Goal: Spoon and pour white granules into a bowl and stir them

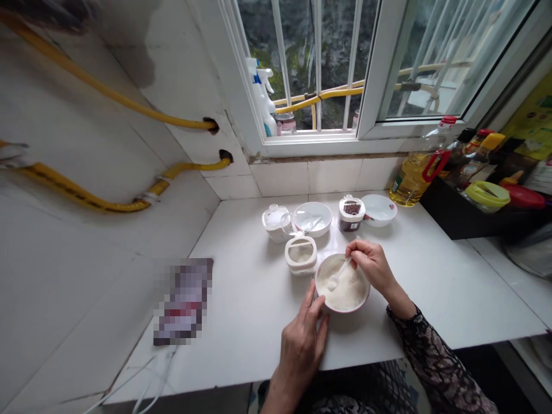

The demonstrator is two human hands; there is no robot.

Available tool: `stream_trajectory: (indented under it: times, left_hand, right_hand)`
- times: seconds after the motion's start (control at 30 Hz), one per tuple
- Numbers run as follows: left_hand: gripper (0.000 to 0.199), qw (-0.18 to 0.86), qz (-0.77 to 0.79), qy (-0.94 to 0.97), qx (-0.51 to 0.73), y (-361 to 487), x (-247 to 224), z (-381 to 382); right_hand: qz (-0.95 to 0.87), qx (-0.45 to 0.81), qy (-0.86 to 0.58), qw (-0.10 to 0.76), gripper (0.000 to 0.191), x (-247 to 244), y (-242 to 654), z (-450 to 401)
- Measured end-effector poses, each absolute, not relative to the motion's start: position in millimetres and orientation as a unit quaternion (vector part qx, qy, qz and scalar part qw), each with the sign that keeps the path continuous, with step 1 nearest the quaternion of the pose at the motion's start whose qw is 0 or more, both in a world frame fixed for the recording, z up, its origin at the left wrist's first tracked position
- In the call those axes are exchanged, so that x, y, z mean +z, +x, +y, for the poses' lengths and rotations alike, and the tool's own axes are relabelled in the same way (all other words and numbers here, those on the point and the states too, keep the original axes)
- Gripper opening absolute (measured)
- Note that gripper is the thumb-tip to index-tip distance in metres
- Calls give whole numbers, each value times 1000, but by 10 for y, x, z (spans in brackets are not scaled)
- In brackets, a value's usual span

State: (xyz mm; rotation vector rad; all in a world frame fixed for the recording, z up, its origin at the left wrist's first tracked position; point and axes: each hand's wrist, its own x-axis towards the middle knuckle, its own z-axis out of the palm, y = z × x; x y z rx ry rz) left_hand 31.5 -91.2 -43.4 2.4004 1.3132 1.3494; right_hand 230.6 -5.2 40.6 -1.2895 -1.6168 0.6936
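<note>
A bowl [349,292] of white, powdery or grainy stuff stands on the counter in front of me. Around its left side, my left hand [303,333] steadies it, fingers against the wall and rim. My right hand [371,263] pinches the handle of a small white spoon [337,278] above the bowl's far right rim. The spoon's head rests in the white contents. Just behind the bowl, to the left, stands a white-rimmed seasoning jar [301,256] with its clear lid raised.
Behind are another white seasoning jar [275,223], a white bowl [313,219], a jar of dark red bits [351,214] and a shallow dish [378,210]. An oil bottle [409,175] stands by a black rack [452,210]. A pixelated object [185,302] with cables lies left.
</note>
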Motion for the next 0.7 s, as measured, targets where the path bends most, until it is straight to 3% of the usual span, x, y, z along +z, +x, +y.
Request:
stream_trajectory:
  times: [0.4, 0.7]
  left_hand:
    - [38, 42, 429, 787, 440, 318, -446, -913]
    - [36, 41, 426, 788, 442, 320, -419, -904]
  right_hand:
    - [-745, 159, -477, 437, 20, 363, 2290, -41]
    - [-714, 270, -482, 430, 20, 360, 2244, -48]
